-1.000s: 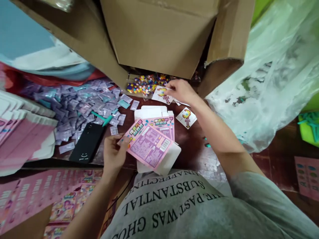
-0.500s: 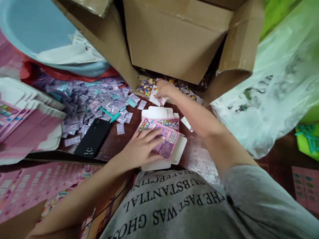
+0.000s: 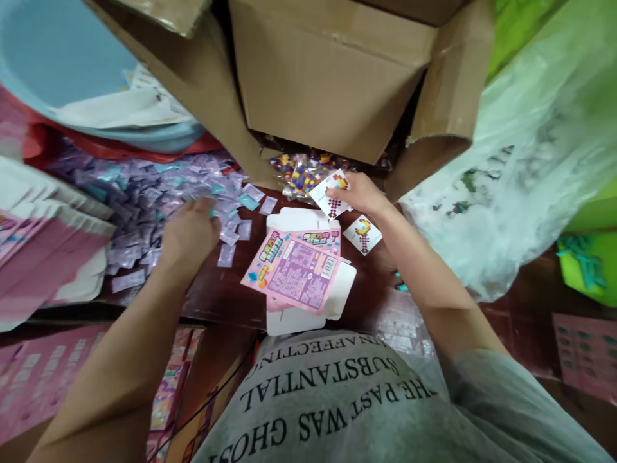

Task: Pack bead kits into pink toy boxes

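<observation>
My right hand pinches a white card with a pixel picture, thumb on its face. A clear bag of colourful beads lies just beyond the card. Below the right wrist, a second picture card rests on the table. My left hand is over the heap of small purple sachets; its fingers are blurred and partly hidden, so I cannot tell whether they hold anything. Between my arms, a pink printed leaflet lies on a flat pink and white carton.
A large open cardboard box stands at the back with bead bags at its mouth. Stacked cartons and a blue basin are on the left. A translucent plastic bag and a green bin are on the right.
My left hand has left the leaflet and moved left to the sachets. My right hand has drawn back from the box mouth with the card. The black phone no longer shows.
</observation>
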A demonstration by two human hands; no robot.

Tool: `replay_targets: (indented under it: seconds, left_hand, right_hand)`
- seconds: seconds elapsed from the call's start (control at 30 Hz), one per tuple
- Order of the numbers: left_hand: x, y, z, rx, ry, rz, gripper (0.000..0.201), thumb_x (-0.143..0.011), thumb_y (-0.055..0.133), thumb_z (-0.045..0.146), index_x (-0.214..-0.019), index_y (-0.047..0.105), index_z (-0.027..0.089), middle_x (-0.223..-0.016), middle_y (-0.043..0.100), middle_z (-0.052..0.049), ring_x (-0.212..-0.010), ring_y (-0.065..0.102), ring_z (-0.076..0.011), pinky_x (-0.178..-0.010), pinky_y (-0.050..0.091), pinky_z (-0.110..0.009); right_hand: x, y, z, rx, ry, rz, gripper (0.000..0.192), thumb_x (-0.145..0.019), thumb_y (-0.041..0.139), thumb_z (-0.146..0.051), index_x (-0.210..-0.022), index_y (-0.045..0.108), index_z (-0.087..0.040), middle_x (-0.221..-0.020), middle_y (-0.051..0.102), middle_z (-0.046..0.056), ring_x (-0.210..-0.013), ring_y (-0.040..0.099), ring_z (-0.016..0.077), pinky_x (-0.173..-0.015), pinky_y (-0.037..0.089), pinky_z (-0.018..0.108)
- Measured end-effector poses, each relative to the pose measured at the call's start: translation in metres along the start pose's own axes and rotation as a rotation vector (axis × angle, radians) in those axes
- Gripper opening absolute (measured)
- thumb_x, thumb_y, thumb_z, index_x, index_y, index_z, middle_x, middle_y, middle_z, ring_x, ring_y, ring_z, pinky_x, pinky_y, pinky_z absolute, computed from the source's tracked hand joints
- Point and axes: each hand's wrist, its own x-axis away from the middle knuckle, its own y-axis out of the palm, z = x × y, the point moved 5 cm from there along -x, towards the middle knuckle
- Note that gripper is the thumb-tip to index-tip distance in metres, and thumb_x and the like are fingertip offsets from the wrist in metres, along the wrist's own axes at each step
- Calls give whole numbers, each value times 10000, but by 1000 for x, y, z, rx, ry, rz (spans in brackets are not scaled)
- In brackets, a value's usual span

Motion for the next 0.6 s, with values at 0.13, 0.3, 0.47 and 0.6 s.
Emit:
replay_targets:
  seconds: [0.13,0.3,0.47,0.6]
  left_hand:
    - [-3,-27,40,55,10,107,365,-934,721,314,-1288,799,276,-1028,792,-22,-947,730,-279,-1108,598,-529]
    - [-6,4,80,774,29,-25,332,-884,878,337,-1186,786,233,-1159,855,-12,-1015,776,-210,-1000,655,-404]
    - [-2,48,96,930,-4,-246,418,-880,930,338,-1237,749,216,-1155,859,-34,-1020,795,-215,-899,683,-385]
    - [-34,61,93,692,-59,-262,459,-913,846,246,-1349,717,186,-1116,836,-39,-934,747,-174,-912,664,-364]
  right_hand:
    - [18,-20,11,249,106,48,148,-990,783,-245,-1112,790,-162,-1167,839,150,-1122,797,350,-1047,630,495]
    - [67,-34,12,345,24,169,192,-1093,615,-176,-1160,794,-165,-1287,813,193,-1231,773,362,-1095,586,490]
    - [134,-64,31,-44,-69,486,183,-1069,698,-358,-1125,791,-211,-1106,833,87,-1036,779,277,-956,613,416]
    - [148,-66,66,-304,38,416,315,-999,756,-493,-1092,798,-195,-980,827,52,-861,745,227,-805,600,353]
